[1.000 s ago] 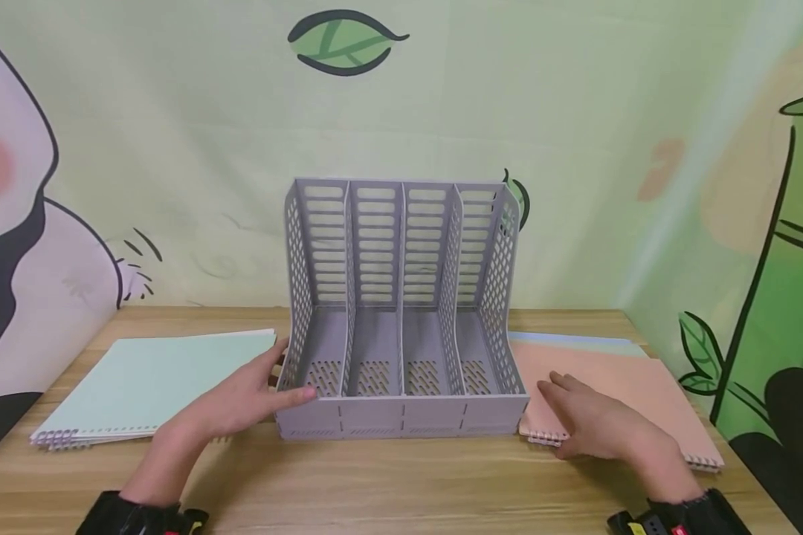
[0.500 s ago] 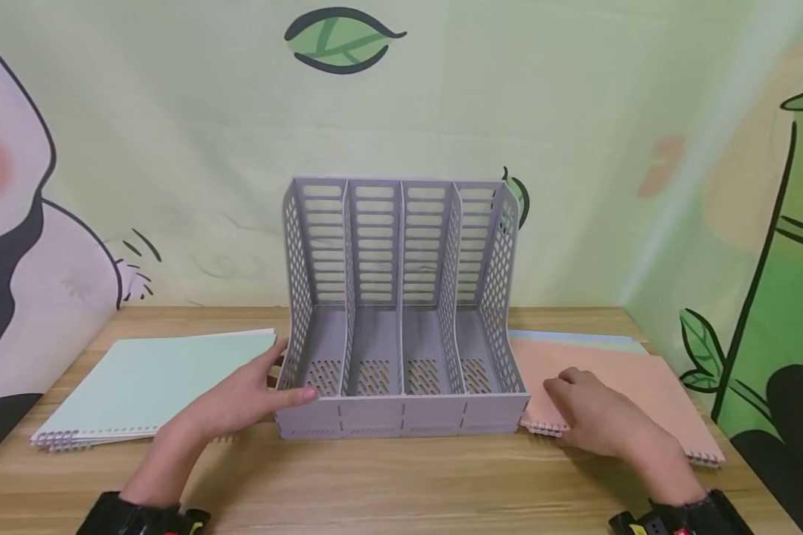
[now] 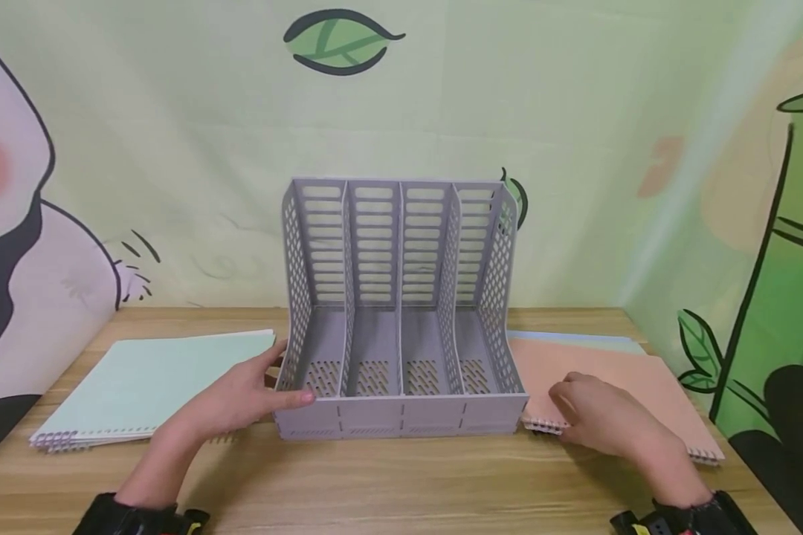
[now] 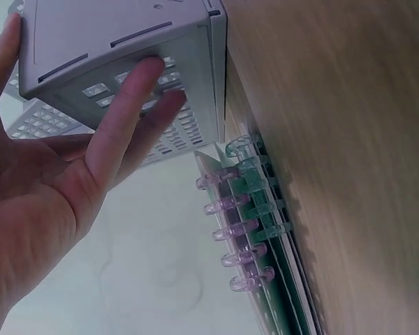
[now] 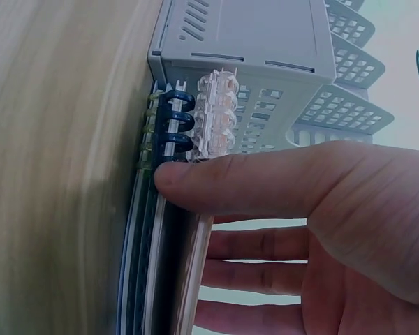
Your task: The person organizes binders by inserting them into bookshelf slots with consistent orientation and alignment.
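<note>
A grey-purple file rack [image 3: 401, 416] with upright dividers stands mid-table. My left hand [image 3: 237, 397] is at its front left corner, thumb along the front lip; in the left wrist view its fingers [image 4: 129, 105] lie straight against the perforated side wall. To the right, my right hand [image 3: 605, 416] pinches the near spiral edge of a pink notebook [image 3: 632, 371], the top one of a stack. In the right wrist view the thumb [image 5: 223, 185] is at the edge beside the dark rings, under the clear rings [image 5: 216, 115], and the other fingers lie over the cover.
Mint-green spiral notebooks [image 3: 154, 379] lie stacked left of the rack. A pale blue cover [image 3: 575, 340] shows behind the pink one. The wooden table [image 3: 388, 483] ends against a printed cloth backdrop [image 3: 207, 148].
My right hand has moved slightly in over the pink notebook, and its fingers have drawn closer together on its edge. The left hand and the rack have stayed in place.
</note>
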`<action>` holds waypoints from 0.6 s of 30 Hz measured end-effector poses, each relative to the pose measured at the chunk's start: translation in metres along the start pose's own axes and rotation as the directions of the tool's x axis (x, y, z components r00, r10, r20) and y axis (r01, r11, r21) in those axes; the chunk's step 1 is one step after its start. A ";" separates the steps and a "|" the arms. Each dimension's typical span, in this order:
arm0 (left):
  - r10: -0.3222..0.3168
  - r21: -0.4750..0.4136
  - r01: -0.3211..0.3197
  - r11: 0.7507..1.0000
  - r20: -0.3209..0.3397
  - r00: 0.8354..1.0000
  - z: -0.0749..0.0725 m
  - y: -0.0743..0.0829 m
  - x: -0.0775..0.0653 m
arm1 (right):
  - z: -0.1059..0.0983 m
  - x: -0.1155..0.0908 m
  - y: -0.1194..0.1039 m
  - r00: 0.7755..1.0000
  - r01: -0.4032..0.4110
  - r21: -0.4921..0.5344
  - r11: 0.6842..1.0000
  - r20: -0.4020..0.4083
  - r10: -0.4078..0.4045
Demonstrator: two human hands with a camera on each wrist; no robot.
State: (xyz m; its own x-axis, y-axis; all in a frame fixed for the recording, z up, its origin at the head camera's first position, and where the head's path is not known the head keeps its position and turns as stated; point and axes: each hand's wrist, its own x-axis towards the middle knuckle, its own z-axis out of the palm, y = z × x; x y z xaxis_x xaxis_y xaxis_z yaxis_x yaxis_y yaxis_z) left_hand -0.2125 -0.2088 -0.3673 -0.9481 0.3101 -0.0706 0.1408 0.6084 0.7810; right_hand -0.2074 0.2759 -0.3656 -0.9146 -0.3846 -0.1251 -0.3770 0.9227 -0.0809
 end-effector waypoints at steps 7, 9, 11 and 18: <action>0.007 -0.049 -0.007 0.999 -0.005 1.000 0.000 0.002 -0.001 | -0.004 -0.001 -0.003 1.000 -0.002 -0.029 1.000 -0.011 0.002; 0.012 -0.061 -0.013 0.998 -0.006 1.000 0.000 0.002 -0.001 | -0.004 -0.002 -0.003 1.000 0.000 -0.034 0.999 -0.009 -0.001; 0.015 -0.072 -0.015 0.997 -0.006 1.000 0.001 0.002 -0.001 | -0.004 -0.002 -0.002 1.000 0.004 -0.026 1.000 -0.012 -0.004; 0.001 -0.119 -0.001 0.993 0.000 1.000 0.001 0.003 -0.001 | -0.004 -0.006 -0.001 0.988 0.043 0.000 0.999 -0.146 -0.043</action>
State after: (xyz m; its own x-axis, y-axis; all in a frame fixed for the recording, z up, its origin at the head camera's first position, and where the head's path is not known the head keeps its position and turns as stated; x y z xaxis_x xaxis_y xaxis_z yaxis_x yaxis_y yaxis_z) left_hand -0.2105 -0.2069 -0.3655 -0.9480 0.3105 -0.0695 0.1070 0.5169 0.8493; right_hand -0.2017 0.2774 -0.3603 -0.9092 -0.4157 0.0240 -0.4161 0.9052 -0.0863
